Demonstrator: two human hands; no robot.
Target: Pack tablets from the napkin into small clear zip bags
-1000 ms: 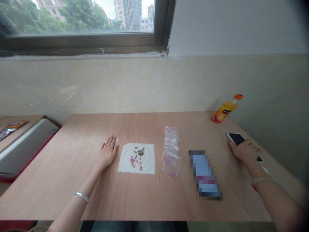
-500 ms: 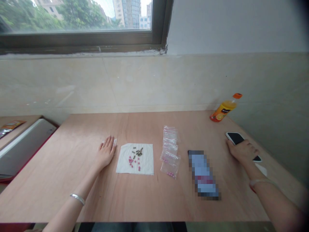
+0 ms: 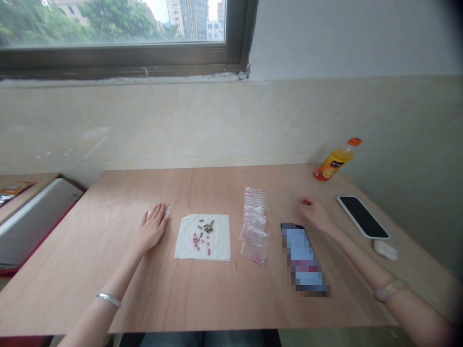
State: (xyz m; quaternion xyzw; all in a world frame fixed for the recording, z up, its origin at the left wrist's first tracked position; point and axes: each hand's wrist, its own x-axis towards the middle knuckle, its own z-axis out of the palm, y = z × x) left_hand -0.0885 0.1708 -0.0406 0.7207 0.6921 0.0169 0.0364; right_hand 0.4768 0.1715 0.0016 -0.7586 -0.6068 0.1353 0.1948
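My left hand lies flat on the table, fingers stretched out, over a small clear plastic piece that is mostly hidden. To its right, a white tissue bears brown-green capsules and round pink pills. A column of overlapping small clear zip bags lies in the middle; the nearest ones hold pink pills. My right hand, somewhat blurred, is above the table beyond a phone with a pixelated screen. Its fingers are curled in, and I see nothing in them.
A white-edged phone lies at the right, with a white rounded case by its near end. An orange juice bottle stands at the back right near the wall. At the far left, an orange packet lies on another surface.
My right hand has let go of the white-edged phone and moved left, uncovering the phone and the white case. My left hand has slid slightly left with the clear plastic piece.
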